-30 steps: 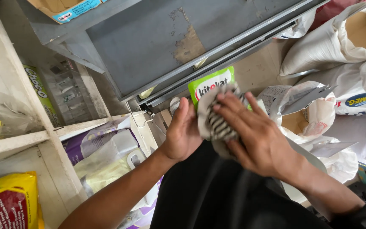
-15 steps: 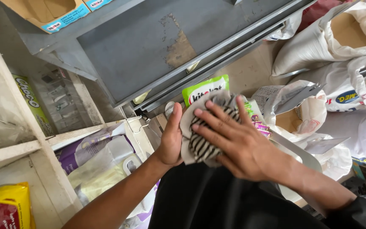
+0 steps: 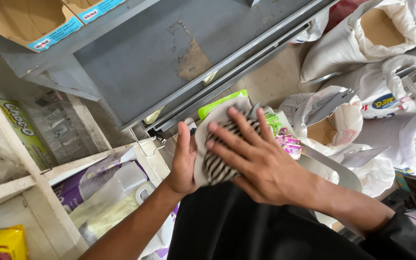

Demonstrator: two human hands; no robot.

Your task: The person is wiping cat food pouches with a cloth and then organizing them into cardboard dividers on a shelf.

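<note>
A black-and-white striped cloth (image 3: 217, 166) is pressed between my two hands in front of my dark shirt. My right hand (image 3: 256, 161) lies flat on top of it with the fingers spread. My left hand (image 3: 184, 161) holds the cloth's left edge, palm against it, fingers pointing up. Just beyond the cloth a green packet (image 3: 220, 103) and small pink and green sachets (image 3: 285, 137) peek out.
A grey metal shelf (image 3: 169, 53) slants overhead with a cardboard box (image 3: 34, 21) on it. White wooden shelving (image 3: 44, 173) at left holds bagged goods, including a purple bag (image 3: 87, 183). Open white sacks (image 3: 362, 38) with metal scoops (image 3: 328, 108) stand at right.
My hands and the cloth have shifted slightly down and right in the view. My right hand now lies flatter across the cloth, covering more of the green packet behind.
</note>
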